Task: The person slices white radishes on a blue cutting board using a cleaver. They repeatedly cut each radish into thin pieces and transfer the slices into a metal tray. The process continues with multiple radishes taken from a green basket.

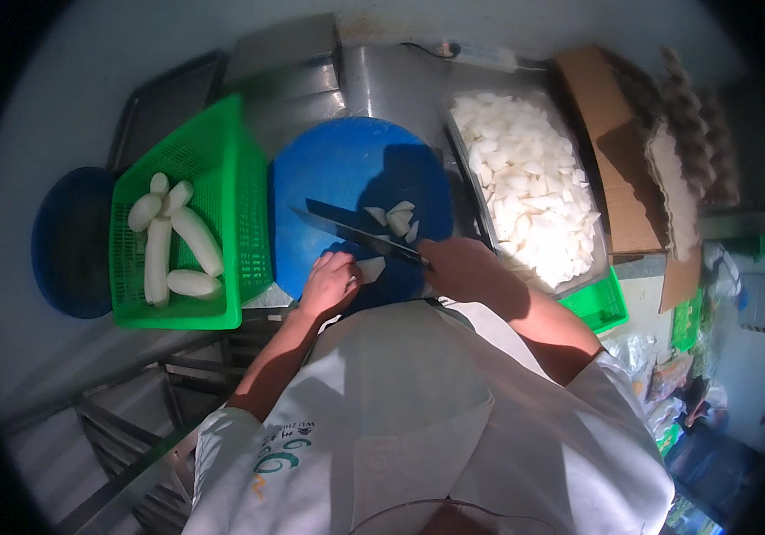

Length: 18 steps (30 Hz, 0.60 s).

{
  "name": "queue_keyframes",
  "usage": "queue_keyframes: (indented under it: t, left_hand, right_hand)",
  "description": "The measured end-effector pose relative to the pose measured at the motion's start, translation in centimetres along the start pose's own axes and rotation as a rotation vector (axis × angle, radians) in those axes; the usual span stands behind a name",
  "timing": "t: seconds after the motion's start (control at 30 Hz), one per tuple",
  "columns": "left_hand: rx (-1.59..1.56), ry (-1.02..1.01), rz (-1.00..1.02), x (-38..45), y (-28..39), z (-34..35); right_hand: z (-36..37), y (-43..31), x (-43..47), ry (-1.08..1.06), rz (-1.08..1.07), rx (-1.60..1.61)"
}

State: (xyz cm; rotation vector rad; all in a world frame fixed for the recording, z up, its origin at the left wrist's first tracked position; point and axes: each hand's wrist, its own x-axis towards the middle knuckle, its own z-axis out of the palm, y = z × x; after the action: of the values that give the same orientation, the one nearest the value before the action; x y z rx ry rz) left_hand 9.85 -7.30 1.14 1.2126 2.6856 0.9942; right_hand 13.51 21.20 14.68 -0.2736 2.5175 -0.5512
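On a round blue cutting board (329,160), my left hand (330,281) grips a piece of peeled white radish (372,269) at the near edge. My right hand (459,267) is closed around the handle of a kitchen knife (356,231). Its blade slants across the board to the upper left, just beyond the held radish. Several cut radish chunks (398,219) lie on the board past the blade. Part of the held radish is hidden under my left fingers.
A green plastic basket (255,234) with several whole peeled radishes (196,241) stands left of the board. To the right is a metal tray (473,180) heaped with cut radish (529,187). Beyond it sits a cardboard box (623,167). A power strip (486,56) lies at the back.
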Motion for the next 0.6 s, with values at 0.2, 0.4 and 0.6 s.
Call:
queue_keyframes:
  t: [0.2,0.4,0.6]
  left_hand:
    - [0.035,0.062,0.03,-0.2,-0.4,0.3]
    - [0.107,0.225,-0.15,-1.5,-1.5,-1.6]
    - [-0.172,0.05,-0.372,-2.2,-2.5,-1.9]
  right_hand:
    - [4.2,-1.5,2.6,-0.057,0.056,0.076]
    - [4.4,-2.6,4.4,-0.112,0.054,0.09]
    - [3.4,-2.5,3.5,-0.169,0.076,0.058]
